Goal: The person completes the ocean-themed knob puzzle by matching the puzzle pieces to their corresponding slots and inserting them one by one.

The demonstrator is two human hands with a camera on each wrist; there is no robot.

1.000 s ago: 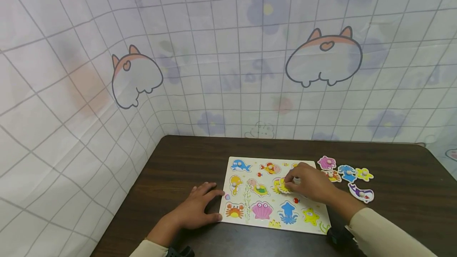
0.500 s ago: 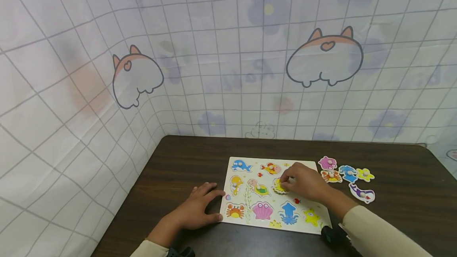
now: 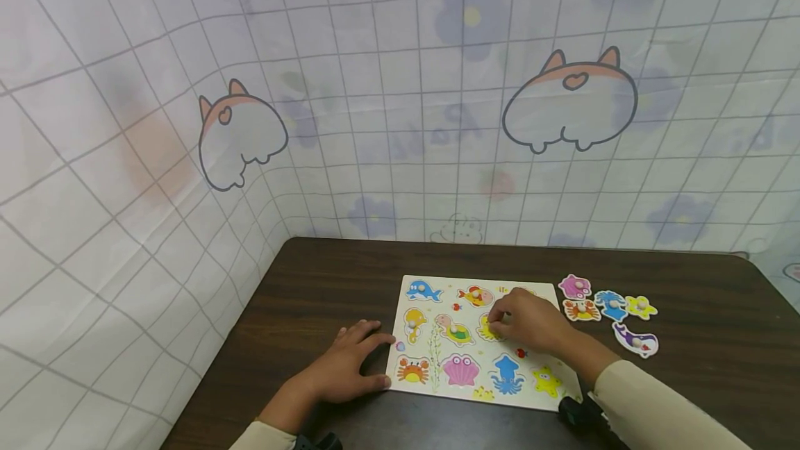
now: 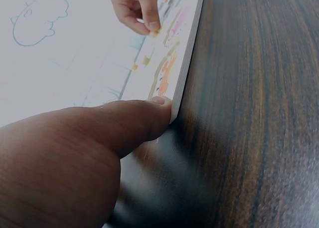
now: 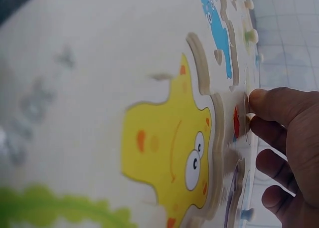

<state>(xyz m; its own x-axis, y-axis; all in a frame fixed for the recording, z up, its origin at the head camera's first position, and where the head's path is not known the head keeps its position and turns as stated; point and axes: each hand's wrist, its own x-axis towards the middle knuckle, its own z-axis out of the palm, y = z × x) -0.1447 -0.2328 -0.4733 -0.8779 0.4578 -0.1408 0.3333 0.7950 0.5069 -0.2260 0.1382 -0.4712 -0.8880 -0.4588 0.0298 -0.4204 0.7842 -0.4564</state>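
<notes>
A cream puzzle board [image 3: 494, 395] with printed sea animals lies on the table. My right hand [image 3: 531, 325] is over its middle row, thumb and forefinger pinching a yellow puzzle piece [image 3: 485, 328] at the yellow printed recess; the hand hides most of the piece and its knob. In the right wrist view the fingertips [image 5: 257, 101] are close to the board face, beyond the yellow starfish recess [image 5: 164, 143]. My left hand [image 3: 350, 363] rests at the board's left edge with fingers spread, its thumb [image 4: 144, 119] touching the near left corner.
Loose knobbed pieces lie right of the board: a pink fish [image 3: 574, 287], an orange crab [image 3: 581, 310], a blue squid [image 3: 611, 305], a yellow starfish [image 3: 641, 307] and a purple whale [image 3: 635, 340]. Whale, fish, seahorse and turtle pieces sit in the board. A patterned curtain [image 3: 400, 123] hangs behind.
My right hand has shifted slightly left, bringing the yellow piece from partly overlapping its printed recess to lying over it. The left hand has stayed at the board's edge.
</notes>
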